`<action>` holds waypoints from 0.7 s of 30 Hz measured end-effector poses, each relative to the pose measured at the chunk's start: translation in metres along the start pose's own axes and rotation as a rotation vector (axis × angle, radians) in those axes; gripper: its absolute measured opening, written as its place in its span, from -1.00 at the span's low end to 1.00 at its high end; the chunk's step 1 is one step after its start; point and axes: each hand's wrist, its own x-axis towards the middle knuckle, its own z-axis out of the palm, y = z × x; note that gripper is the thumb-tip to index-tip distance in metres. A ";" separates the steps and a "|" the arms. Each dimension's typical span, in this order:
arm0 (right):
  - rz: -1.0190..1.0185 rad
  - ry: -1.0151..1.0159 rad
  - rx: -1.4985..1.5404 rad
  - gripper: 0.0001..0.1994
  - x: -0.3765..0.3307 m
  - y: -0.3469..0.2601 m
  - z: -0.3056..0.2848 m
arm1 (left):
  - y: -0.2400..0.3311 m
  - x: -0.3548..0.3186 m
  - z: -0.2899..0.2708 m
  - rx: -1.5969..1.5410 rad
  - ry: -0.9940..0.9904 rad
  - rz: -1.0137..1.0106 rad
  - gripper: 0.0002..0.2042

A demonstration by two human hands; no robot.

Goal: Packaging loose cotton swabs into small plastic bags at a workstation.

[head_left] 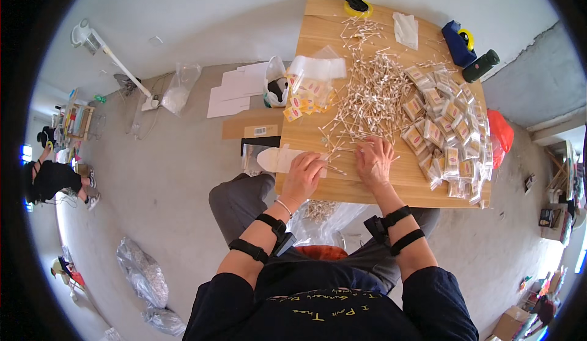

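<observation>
My left hand rests at the table's near left, over a flat white sleeve or sheet with a rounded end. Its fingers are curled together, and what they grip is hidden. A few loose cotton swabs lie just beside its fingertips. To the right, my right hand has its fingers bent down and pressed together on cotton swabs, whose ends stick out beside it. A large heap of cotton swabs spreads beyond both hands. Right of the heap lie many small clear packets with yellowish labels.
On the wooden table stand a tape roll with cutter, a blue tape dispenser and a dark bottle. Clear bags and printed cards lie at left. A plastic bag of swabs hangs below the near edge.
</observation>
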 end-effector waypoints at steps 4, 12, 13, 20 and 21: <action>-0.040 -0.081 0.101 -0.81 0.007 -0.025 0.012 | -0.005 -0.002 0.001 0.006 -0.025 0.004 -0.77; -0.090 -0.187 0.204 -0.81 -0.003 -0.040 0.027 | 0.007 0.003 0.000 -0.023 0.070 -0.060 -0.73; -0.090 -0.189 0.203 -0.81 -0.008 -0.040 0.026 | 0.008 0.004 0.000 -0.025 0.069 -0.061 -0.73; -0.103 -0.098 0.226 -0.79 -0.022 -0.033 0.012 | -0.005 0.000 0.003 0.067 -0.017 0.039 -0.72; -0.069 -0.075 0.208 -0.79 -0.022 -0.029 0.010 | -0.005 -0.001 0.003 0.063 -0.028 0.028 -0.72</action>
